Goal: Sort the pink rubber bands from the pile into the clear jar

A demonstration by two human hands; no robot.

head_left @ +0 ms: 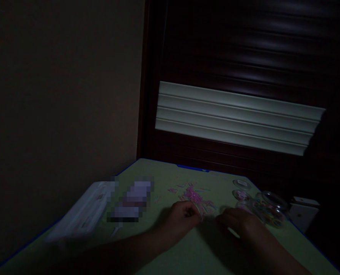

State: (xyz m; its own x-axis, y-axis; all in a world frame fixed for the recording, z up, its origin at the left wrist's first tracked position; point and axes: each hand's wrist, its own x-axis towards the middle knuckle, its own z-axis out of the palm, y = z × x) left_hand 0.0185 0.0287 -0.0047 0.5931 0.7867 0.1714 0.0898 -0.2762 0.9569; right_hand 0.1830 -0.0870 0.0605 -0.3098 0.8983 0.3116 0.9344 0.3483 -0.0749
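My left hand (184, 215) is at the near edge of a loose pile of small pink and pale pieces (194, 195) on the green tabletop (170, 248). Its thumb and forefinger are pinched together; a thin pale bit seems to show at the fingertips, too dim to name. A short gap to the right, my right hand (237, 221) hangs low over the table with its fingers curled together. What they hold, if anything, is hidden. Just beyond the right hand stands a clear jar (269, 210) with colourful ring-like bands inside.
Small clear round containers (241, 195) sit beside the jar. At the left lie a long white box (82, 214) and a pixelated rectangular object (134, 198). A white box-like object (303, 212) is at the right edge. A wall (63, 95) borders the table's left side.
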